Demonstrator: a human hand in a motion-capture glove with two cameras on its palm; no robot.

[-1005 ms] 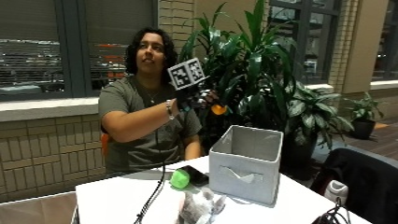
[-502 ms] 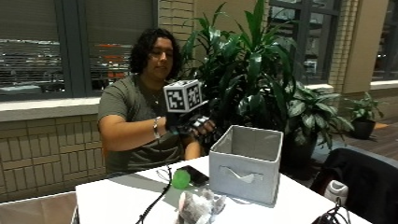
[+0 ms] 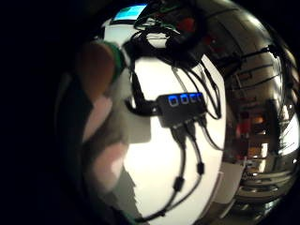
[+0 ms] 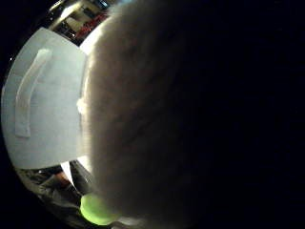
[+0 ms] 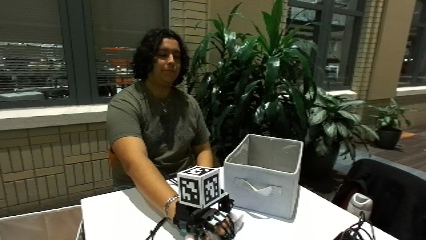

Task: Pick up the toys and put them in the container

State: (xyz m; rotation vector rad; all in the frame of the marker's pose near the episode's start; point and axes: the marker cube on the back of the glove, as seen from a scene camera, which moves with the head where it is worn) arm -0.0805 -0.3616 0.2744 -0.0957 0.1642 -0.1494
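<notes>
My gloved right hand is down on the white tabletop, near its front edge, just beside the grey fabric container. From outside I can see my fingers curving downward over something on the table, but what lies under them is hidden by the hand itself. The thumb-side palm camera is almost filled by a pale, fuzzy toy pressed close to my palm, and a small bright green toy peeks out next to it on the table. Whether my fingers have actually closed around the fuzzy toy I cannot tell. In that same view the container's grey side with its fabric handle stands right next to the toy. The container sits upright toward the right side of the tabletop, its mouth open upward, and nothing inside it can be seen. The little-finger-side camera looks across the white tabletop at a black hub with blue lights and black cables running from it, apart from my hand. My fingertips show blurred at the edge of that view.
</notes>
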